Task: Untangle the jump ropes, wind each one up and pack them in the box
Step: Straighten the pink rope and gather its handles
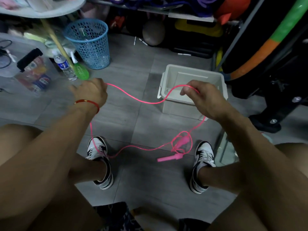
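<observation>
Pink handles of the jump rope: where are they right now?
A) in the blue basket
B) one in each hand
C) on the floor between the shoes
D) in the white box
C: both pink handles lie on the floor, tangled in loops of the pink rope, nearer the right shoe, while the left hand and right hand hold only the cord above.

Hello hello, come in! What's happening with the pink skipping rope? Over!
Left hand and right hand each grip the pink rope. Handles knotted on floor. Box empty, open. Nothing blocking.
</observation>
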Demonstrator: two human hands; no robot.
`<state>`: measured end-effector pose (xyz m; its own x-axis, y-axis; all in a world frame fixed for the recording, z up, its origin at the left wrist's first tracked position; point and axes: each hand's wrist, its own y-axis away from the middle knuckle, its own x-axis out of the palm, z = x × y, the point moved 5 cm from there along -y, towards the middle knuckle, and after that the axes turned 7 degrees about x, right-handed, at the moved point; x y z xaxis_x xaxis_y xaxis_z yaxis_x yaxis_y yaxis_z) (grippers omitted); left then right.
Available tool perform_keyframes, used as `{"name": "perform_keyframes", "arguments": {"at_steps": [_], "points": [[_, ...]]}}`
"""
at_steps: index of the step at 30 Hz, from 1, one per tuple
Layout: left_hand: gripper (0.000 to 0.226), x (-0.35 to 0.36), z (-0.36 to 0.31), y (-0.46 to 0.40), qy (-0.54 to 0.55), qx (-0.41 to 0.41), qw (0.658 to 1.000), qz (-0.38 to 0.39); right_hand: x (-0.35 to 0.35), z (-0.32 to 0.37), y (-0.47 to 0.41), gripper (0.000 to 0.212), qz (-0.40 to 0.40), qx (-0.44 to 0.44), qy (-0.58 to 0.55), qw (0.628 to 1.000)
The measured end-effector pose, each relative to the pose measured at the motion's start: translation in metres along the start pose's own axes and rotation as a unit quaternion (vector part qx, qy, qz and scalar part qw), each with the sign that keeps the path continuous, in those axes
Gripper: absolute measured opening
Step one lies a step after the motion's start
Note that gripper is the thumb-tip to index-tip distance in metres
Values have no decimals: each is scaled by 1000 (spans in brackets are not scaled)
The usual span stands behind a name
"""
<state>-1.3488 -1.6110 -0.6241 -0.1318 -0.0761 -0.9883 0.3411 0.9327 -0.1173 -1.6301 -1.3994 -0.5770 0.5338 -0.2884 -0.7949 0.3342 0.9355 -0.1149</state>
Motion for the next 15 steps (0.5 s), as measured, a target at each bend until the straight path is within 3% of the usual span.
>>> {"name": "perform_keyframes", "arguments": {"at_steps": [3, 5, 8, 12, 15], "points": [[30, 6, -12, 2, 194, 37, 980, 24, -15, 13, -3, 23, -33, -21, -11, 999], [36, 3, -19, 5, 262, 61, 963, 11, -22, 16, -4, 24, -42, -12, -52, 998], [35, -18, -33, 8, 228, 128, 964, -42, -21, 13, -2, 24, -17, 28, -107, 994], [30, -51, -50, 6, 134, 254, 947, -147, -6, -12, -4, 22, 64, 104, -22, 992], [25, -48, -60, 0, 60, 323, 936, -126, 11, -26, -6, 24, 84, 162, -24, 983]]}}
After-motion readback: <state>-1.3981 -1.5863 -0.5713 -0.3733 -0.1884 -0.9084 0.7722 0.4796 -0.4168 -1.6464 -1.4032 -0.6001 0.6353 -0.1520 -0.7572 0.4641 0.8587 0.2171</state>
